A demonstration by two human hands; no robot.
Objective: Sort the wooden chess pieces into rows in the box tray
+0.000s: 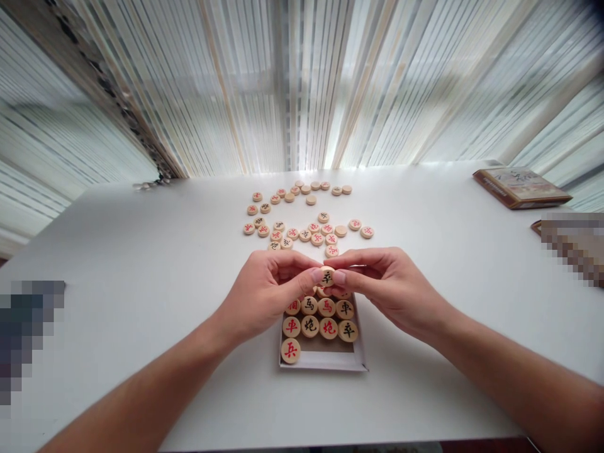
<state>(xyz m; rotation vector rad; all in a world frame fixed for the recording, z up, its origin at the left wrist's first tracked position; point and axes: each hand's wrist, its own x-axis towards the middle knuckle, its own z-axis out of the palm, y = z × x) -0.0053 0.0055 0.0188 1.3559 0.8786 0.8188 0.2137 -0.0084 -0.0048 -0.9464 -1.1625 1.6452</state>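
My left hand (pixel 264 292) and my right hand (pixel 384 283) meet above a shallow white box (pixel 325 363). Together they pinch one round wooden chess piece (pixel 326 275) with a black character, thumbs and fingertips closed on it from both sides. In the box below lie several wooden pieces (pixel 319 327) in rows, marked in red or black, partly hidden under my hands. Farther back on the white table (pixel 141 283) several loose pieces (pixel 306 229) are scattered in two loose groups.
A brown box lid (pixel 521 187) lies at the table's far right corner. Blurred patches sit at the right edge (pixel 573 245) and the left edge (pixel 28 327). A striped curtain (pixel 302 82) hangs behind the table.
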